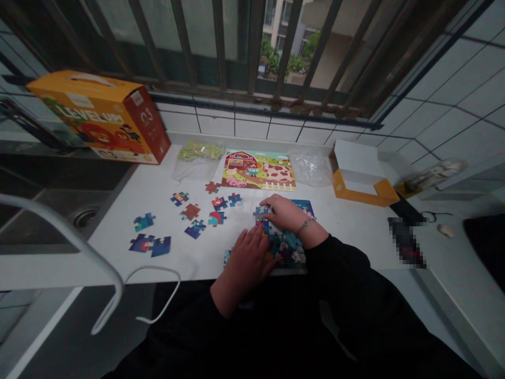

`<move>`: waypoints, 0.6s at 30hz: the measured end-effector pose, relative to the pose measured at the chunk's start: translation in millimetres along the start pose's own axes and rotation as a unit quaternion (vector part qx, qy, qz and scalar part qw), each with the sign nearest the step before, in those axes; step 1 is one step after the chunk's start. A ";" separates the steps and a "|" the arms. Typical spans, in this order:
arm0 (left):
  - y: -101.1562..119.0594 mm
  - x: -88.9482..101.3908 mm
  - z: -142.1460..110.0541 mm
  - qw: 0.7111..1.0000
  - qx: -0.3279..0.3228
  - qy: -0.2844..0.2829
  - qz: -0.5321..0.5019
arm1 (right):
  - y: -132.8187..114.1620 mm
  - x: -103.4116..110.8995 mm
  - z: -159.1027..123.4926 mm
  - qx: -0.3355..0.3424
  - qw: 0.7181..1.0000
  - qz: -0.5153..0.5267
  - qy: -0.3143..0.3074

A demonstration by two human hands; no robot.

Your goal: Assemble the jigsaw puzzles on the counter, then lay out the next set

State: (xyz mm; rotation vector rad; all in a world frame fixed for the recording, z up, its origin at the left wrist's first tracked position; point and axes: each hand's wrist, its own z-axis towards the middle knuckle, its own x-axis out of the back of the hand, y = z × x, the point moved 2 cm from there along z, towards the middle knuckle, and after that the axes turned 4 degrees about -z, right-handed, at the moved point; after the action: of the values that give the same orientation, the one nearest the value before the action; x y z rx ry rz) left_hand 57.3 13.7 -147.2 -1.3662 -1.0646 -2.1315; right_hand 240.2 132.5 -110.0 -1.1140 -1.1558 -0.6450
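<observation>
Bare hands (248, 255), 2 black sleeves (347, 268), 1 silvery bracelet (306, 223) on the right wrist (314, 238).

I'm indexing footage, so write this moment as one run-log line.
left hand: on partly assembled puzzle; right hand: at puzzle's far side; left of hands: puzzle pieces on counter; beyond puzzle: farm picture

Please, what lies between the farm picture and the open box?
Some crumpled clear plastic wrapping lies there, as the head view shows.
</observation>
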 end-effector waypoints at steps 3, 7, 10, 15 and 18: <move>0.0 1.2 0.2 1.000 -0.001 0.001 0.004 | 2.4 -0.7 3.0 -0.018 0.999 0.044 -0.013; 1.7 3.7 1.0 1.000 -0.007 -0.003 0.008 | 4.6 -4.5 8.0 -0.054 0.993 0.096 -0.034; 2.5 4.4 1.2 1.000 -0.004 -0.006 0.009 | 6.3 -6.0 13.2 -0.085 0.987 0.125 -0.058; 1.9 2.6 0.5 1.000 -0.003 -0.002 0.003 | 5.9 1.8 11.3 -0.048 0.988 0.132 -0.061; 1.6 1.0 0.1 1.000 -0.002 0.002 0.006 | 1.8 8.2 0.7 0.008 0.992 0.118 -0.036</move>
State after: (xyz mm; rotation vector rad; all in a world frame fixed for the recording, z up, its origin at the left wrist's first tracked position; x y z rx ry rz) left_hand 58.0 12.8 -145.6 -1.3657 -1.0484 -2.1290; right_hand 244.1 134.9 -102.9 -1.2473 -1.0674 -0.4138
